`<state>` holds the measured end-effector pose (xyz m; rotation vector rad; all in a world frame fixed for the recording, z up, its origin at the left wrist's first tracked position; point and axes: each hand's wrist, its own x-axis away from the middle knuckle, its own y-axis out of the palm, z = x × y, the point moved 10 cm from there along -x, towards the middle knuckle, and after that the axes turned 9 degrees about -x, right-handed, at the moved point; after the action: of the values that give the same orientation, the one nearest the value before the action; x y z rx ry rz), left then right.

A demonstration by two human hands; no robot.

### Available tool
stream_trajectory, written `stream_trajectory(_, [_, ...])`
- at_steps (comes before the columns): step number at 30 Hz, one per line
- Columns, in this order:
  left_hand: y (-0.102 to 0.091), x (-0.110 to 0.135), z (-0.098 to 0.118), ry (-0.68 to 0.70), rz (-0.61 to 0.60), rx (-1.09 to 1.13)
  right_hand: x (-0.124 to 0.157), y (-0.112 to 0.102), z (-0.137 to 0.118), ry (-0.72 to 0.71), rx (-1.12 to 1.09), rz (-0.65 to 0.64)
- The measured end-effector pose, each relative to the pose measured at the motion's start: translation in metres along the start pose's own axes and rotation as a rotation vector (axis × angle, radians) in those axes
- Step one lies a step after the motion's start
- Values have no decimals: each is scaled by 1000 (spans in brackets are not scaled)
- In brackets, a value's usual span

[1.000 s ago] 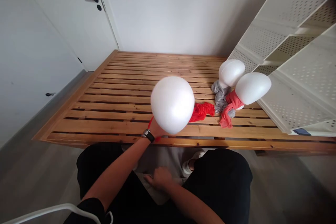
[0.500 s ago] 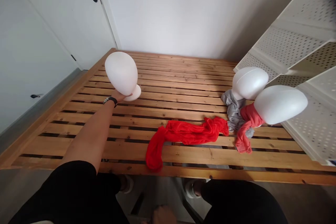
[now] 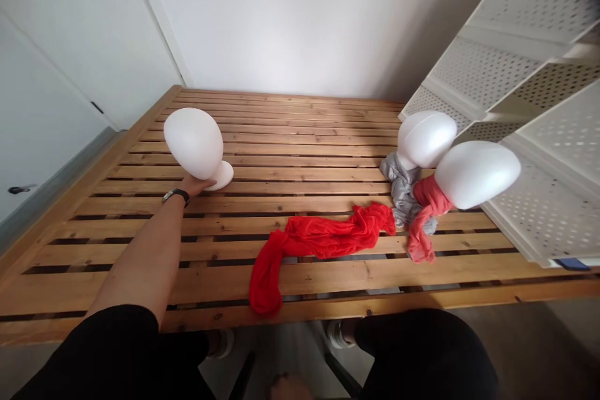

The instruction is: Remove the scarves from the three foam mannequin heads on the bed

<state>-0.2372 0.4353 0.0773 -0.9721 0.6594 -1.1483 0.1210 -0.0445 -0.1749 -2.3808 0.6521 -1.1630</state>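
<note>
My left hand (image 3: 197,185) is closed around the neck of a white mannequin head (image 3: 194,142). That head leans left, and its round base is near or on the wooden slats; the palm side of the hand is hidden. At the bottom edge, between my legs, only a dim part of my right hand (image 3: 289,387) shows, with its fingers unclear. A bright red scarf (image 3: 328,236) lies bunched on the slats. At the right, one white mannequin head (image 3: 427,137) has a grey scarf (image 3: 403,189) at its neck. Another mannequin head (image 3: 478,174) wears a coral scarf (image 3: 429,195).
The slatted wooden platform (image 3: 300,137) reaches to a white wall (image 3: 281,19). White perforated panels (image 3: 487,69) stand along the right side, close to the two heads. A white door (image 3: 70,25) with a black handle is at the left.
The camera view has turned slightly, so most things appear farther left. My left hand keeps its hold on the mannequin head. The scarves lie as before.
</note>
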Motion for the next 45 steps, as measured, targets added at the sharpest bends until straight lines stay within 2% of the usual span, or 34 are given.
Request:
stream_trajectory(2, [-1,14,-7,-32,36,-29,11,-6,2,102,70,-40])
stream_trajectory(4, [3,42,-10,-48,86,-68,27,-22,-6,65,147,-120])
stream_trajectory(6, [14,85,0,1,126,-125,51,-56,-18,-65,189,-155])
stream_trajectory(7, [21,112,10,45,156,-167,66,-84,-20,-124,178,-109])
stream_trajectory(8, [31,142,26,122,165,-222,81,-118,-19,-162,141,-41])
stream_trajectory(10, [61,206,65,326,96,-351,112,-198,1,-169,37,137])
stream_trajectory(12, [91,260,97,440,4,-473,149,-297,43,-87,-81,428])
stream_trajectory(14, [109,294,124,463,-15,-535,191,-399,98,-2,-188,749])
stream_trajectory(16, [123,308,155,491,-17,-556,236,-495,152,70,-216,1072])
stream_trajectory(18, [142,307,190,509,-54,-519,283,-576,197,198,-130,1418])
stream_trajectory(20, [165,294,227,454,-121,-387,306,-634,229,281,-86,1574])
stream_trajectory(22, [188,276,265,332,-169,-122,313,-675,250,363,-56,1621])
stream_trajectory(24, [209,263,306,294,-227,260,313,-701,265,459,-58,1627])
stream_trajectory(26, [221,256,336,312,-259,399,317,-715,278,567,-91,1645])
stream_trajectory(27, [222,256,342,322,-266,428,320,-719,284,614,-119,1644])
stream_trajectory(29, [212,261,341,378,-220,419,321,-723,297,654,-173,1601])
stream_trajectory(32, [193,288,328,597,-105,224,314,-727,309,575,-219,1493])
stream_trajectory(33, [195,298,324,671,-93,121,313,-726,312,554,-225,1478])
stream_trajectory(35, [212,310,317,747,-136,-56,313,-722,316,577,-236,1475])
stream_trajectory(38, [238,302,317,733,-199,-183,319,-714,316,632,-220,1486])
stream_trajectory(40, [246,290,325,705,-201,-220,332,-712,312,612,-210,1535])
stream_trajectory(42, [244,282,334,707,-186,-235,354,-711,306,559,-210,1596])
stream_trajectory(45, [222,286,341,749,-103,-182,395,-708,283,435,-166,1669])
